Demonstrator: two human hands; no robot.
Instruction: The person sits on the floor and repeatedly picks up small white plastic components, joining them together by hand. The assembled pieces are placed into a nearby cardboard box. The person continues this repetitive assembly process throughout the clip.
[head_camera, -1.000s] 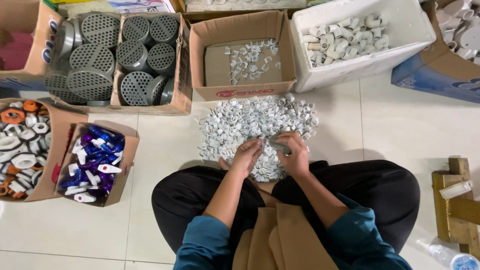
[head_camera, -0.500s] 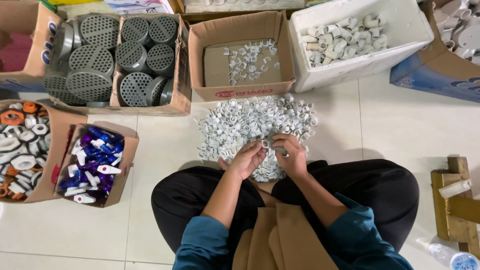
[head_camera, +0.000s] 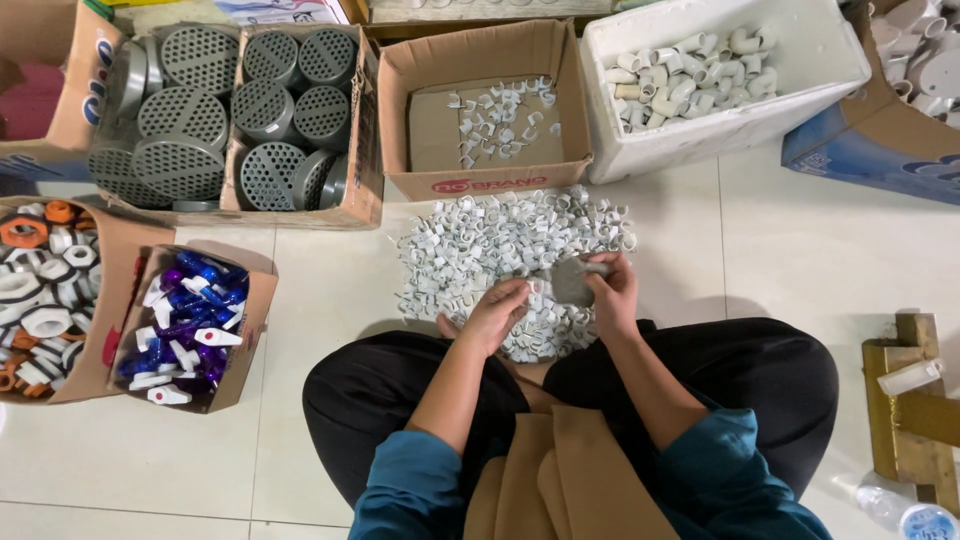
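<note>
Holding a small grey piece in its grip, the right hand rests over the pile of little white clips on the floor. The left hand pinches a white clip just beside it. It looks like sorting, clip by clip. Beyond the pile sits a cardboard box with a few clips inside, and a white tub of pipe bends.

clips: white plastic (matt) | box: cardboard | floor: glossy tile
</note>
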